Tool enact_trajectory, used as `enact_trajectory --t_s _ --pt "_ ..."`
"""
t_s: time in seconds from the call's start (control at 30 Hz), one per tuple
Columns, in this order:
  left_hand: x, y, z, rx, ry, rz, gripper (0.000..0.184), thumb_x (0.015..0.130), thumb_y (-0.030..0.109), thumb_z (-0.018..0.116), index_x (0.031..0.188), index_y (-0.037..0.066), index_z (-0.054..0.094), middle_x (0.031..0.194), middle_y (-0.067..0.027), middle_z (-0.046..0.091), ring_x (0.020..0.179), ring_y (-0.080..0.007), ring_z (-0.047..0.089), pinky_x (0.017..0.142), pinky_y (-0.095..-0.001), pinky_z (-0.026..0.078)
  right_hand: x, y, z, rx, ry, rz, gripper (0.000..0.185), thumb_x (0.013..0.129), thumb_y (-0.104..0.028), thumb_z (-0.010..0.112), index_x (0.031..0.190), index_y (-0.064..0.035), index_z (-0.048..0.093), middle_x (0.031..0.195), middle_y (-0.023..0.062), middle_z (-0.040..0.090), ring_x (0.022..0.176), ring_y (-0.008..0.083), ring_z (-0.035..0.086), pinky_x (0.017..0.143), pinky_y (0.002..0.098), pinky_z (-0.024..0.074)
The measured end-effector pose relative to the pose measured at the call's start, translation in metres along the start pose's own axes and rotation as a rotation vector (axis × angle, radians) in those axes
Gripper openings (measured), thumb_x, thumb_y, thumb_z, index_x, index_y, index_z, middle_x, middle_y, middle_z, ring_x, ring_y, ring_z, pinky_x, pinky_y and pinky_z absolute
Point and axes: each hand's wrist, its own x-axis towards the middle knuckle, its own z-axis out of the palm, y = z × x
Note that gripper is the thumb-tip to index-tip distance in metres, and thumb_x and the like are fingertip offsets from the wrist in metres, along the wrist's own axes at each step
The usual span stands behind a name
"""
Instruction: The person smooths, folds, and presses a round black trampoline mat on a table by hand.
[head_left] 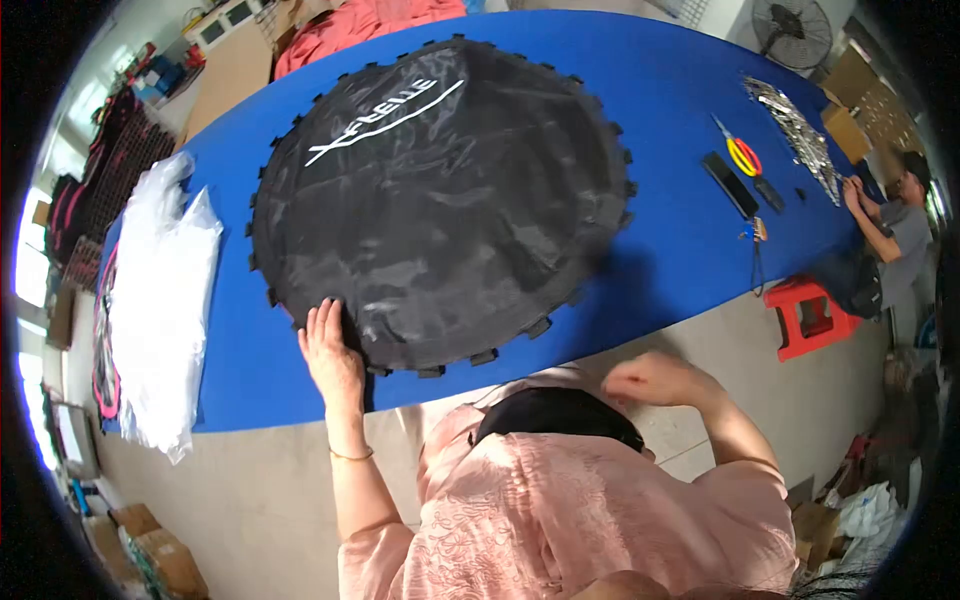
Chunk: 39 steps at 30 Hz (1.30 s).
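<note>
Head view: my left hand (334,358) lies flat, fingers loose, at seven o'clock on the big black round cloth (450,230), maybe to keep it still on the blue table (690,260). My right hand (655,380), at four o'clock, is curled; I can't tell if it holds anything. Scissors (739,152) lie near three o'clock, probably to stay handy.

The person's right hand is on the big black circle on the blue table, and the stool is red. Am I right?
Not quite: the head view shows the left hand on the black circle, with the right hand off it. The table is blue and the stool red.
</note>
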Motion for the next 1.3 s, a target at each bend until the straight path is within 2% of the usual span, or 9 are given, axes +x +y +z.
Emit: enact_trajectory --t_s 0.07,0.13,0.23,0.27,0.53,0.67,0.8,1.03,1.3 --pt "0.001 0.000 0.000 -0.003 -0.003 0.015 0.066 0.082 -0.011 0.054 0.145 0.008 0.059 0.154 -0.0084 0.058 0.148 -0.0316 0.046 0.126 -0.0543 0.028 0.007 -0.034 -0.001 0.202 0.095 -0.088 0.025 0.102 -0.024 0.064 0.121 -0.0092 0.073 0.104 0.0152 0.075 0.095 0.0364 0.070 0.087 0.0453 0.0566" --pt "0.000 0.008 -0.004 0.027 -0.015 0.036 0.065 0.082 -0.009 0.055 0.145 0.008 0.059 0.154 -0.0092 0.058 0.146 -0.0320 0.048 0.124 -0.0558 0.031 0.023 -0.054 0.004 -0.114 0.660 -0.427 0.034 0.098 -0.017 0.072 0.131 -0.0089 0.070 0.120 0.0138 0.071 0.098 0.0327 0.070 0.093 0.0446 0.0565" --pt "-0.010 0.027 -0.008 0.086 -0.024 0.055 0.065 0.081 -0.003 0.060 0.145 0.007 0.059 0.153 -0.0101 0.058 0.143 -0.0322 0.051 0.117 -0.0553 0.037 0.053 -0.063 0.007 -0.502 0.787 -0.564 0.042 0.097 -0.020 0.074 0.137 -0.0115 0.067 0.134 0.0148 0.065 0.111 0.0371 0.064 0.099 0.0466 0.0538" --pt "-0.013 0.035 -0.009 0.097 -0.031 0.070 0.066 0.080 -0.002 0.060 0.145 0.007 0.058 0.152 -0.0101 0.059 0.142 -0.0326 0.051 0.115 -0.0547 0.038 0.057 -0.061 0.009 -0.556 0.757 -0.518 0.044 0.096 -0.021 0.075 0.138 -0.0118 0.067 0.142 0.0171 0.060 0.121 0.0408 0.059 0.104 0.0483 0.0511" --pt "-0.033 0.095 -0.016 0.033 -0.075 0.220 0.064 0.080 0.003 0.062 0.144 0.004 0.060 0.148 -0.0118 0.061 0.135 -0.0338 0.055 0.104 -0.0502 0.042 0.078 -0.011 -0.015 -0.458 0.946 -0.301 0.048 0.097 -0.025 0.076 0.142 -0.0112 0.065 0.152 0.0200 0.057 0.136 0.0441 0.056 0.112 0.0489 0.0476" --pt "-0.032 0.126 -0.024 -0.070 -0.137 0.368 0.061 0.084 0.006 0.062 0.145 0.009 0.062 0.148 -0.0080 0.062 0.130 -0.0365 0.056 0.117 -0.0582 0.036 0.091 0.009 -0.042 -0.512 1.058 -0.218 0.041 0.103 -0.023 0.068 0.142 -0.0111 0.065 0.152 0.0206 0.057 0.138 0.0448 0.055 0.113 0.0481 0.0469" --pt "-0.023 0.152 -0.019 -0.082 -0.169 0.464 0.059 0.085 0.007 0.062 0.144 0.009 0.063 0.148 -0.0075 0.061 0.125 -0.0382 0.055 0.117 -0.0579 0.036 0.100 0.012 -0.060 -0.695 1.149 -0.066 0.037 0.102 -0.017 0.067 0.138 -0.0090 0.068 0.148 0.0189 0.061 0.136 0.0414 0.057 0.112 0.0463 0.0484" --pt "0.000 0.181 -0.005 -0.211 -0.199 0.574 0.057 0.087 0.008 0.064 0.144 0.008 0.062 0.149 -0.0090 0.059 0.129 -0.0432 0.054 0.121 -0.0643 0.031 0.127 -0.036 -0.046 -0.503 1.095 -0.315 0.029 0.098 -0.013 0.070 0.126 -0.0068 0.072 0.137 0.0133 0.068 0.128 0.0354 0.063 0.109 0.0440 0.0504" --pt "-0.003 0.165 -0.021 -0.162 -0.271 0.539 0.057 0.087 0.005 0.063 0.144 0.007 0.063 0.151 -0.0076 0.060 0.138 -0.0383 0.054 0.124 -0.0718 0.019 0.148 -0.025 -0.034 -0.426 1.086 -0.385 0.030 0.103 -0.013 0.061 0.130 -0.0044 0.070 0.139 0.0168 0.066 0.133 0.0366 0.059 0.120 0.0518 0.0397"
